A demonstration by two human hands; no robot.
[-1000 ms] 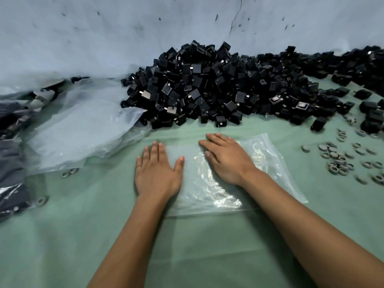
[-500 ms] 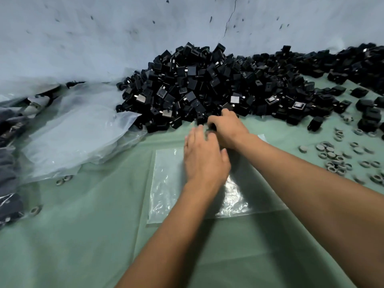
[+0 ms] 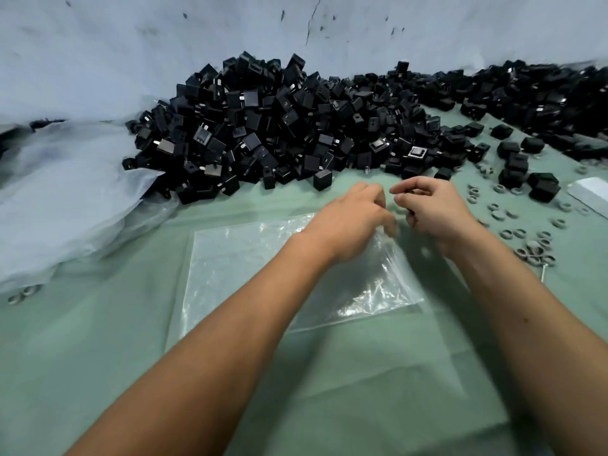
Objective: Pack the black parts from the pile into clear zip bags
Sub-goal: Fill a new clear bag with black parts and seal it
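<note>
A big pile of small black box-shaped parts (image 3: 296, 133) lies along the back of the green table (image 3: 98, 357) and runs off to the right. In front of it, a clear zip bag (image 3: 246, 268) lies flat, with its far right edge lifted. My left hand (image 3: 348, 222) is at that lifted edge, fingers curled and pinching the plastic. Just to its right, my right hand (image 3: 434, 212) has thumb and fingers curled together at the same edge and seems to pinch the bag's mouth. The thin plastic between the fingers is hard to see.
A crumpled heap of large plastic bags (image 3: 65, 199) covers the table's left side. Several grey rings (image 3: 533, 248) lie scattered on the right, with loose black parts (image 3: 543, 189) behind them. A white flat object (image 3: 592, 192) shows at the right edge. A pale wall stands behind the pile.
Both hands left the flat bag, reached its far edge beside the pile, then drew slightly back and apart. The bag's far right edge has come up off the table.
</note>
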